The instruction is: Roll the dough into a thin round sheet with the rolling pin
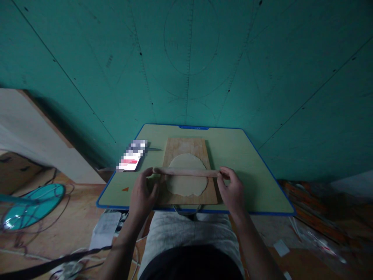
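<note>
A wooden rolling pin [186, 172] lies crosswise over a flat, roughly round sheet of dough [186, 186]. Beneath the dough is a wooden cutting board [186, 144], which shows at the far end and along the near edge. My left hand [144, 192] has its fingers closed on the pin's left end. At the right end, the fingers and thumb of my right hand [231, 187] pinch the pin. Both hands are beside the dough, left and right of it.
The board rests on a pale green table [253, 179] with a blue rim, against a green wall. A phone [132, 155] and a knife [155, 149] lie left of the board. A small orange triangle is near the table's left front. Cables lie on the floor.
</note>
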Motion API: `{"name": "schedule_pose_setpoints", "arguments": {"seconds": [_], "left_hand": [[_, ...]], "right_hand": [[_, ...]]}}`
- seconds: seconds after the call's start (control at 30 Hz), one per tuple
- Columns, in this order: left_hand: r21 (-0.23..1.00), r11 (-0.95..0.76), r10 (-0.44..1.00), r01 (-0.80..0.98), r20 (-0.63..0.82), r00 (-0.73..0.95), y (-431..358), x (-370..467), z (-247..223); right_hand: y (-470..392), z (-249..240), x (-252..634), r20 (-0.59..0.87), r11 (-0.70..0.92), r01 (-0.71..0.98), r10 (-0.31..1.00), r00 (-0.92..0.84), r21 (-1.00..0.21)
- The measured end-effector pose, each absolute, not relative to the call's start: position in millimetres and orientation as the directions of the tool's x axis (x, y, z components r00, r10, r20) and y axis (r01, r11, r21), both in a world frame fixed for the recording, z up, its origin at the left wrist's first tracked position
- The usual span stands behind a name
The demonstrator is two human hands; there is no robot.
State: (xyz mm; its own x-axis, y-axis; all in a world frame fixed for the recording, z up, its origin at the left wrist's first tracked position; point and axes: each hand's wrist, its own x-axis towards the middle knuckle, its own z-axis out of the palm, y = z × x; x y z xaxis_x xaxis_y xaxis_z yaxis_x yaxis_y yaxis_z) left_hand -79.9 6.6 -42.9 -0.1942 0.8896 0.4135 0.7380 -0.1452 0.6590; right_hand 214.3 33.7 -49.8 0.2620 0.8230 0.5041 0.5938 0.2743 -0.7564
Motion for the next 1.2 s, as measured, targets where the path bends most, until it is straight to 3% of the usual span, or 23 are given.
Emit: {"name": "schedule_pose_setpoints", "arguments": {"seconds": [0.33,0.83,1.2], "left_hand": [[0.610,-0.147,0.879,0.779,0.442,-0.180,7,-80,-42],[0.630,-0.325,0.815,0.706,0.565,-0.128,5,-84,-47],[0.640,-0.142,0.882,0.755,0.429,-0.198,8,-81,-45]], "right_hand": [[33,-49,215,0.464,0.214,0.609,0.838,0.287,-0.764],[31,-55,218,0.511,0.366,0.520,0.844,0.165,-0.772],[34,-53,215,0.447,0.270,0.553,0.869,0.212,-0.788]]}}
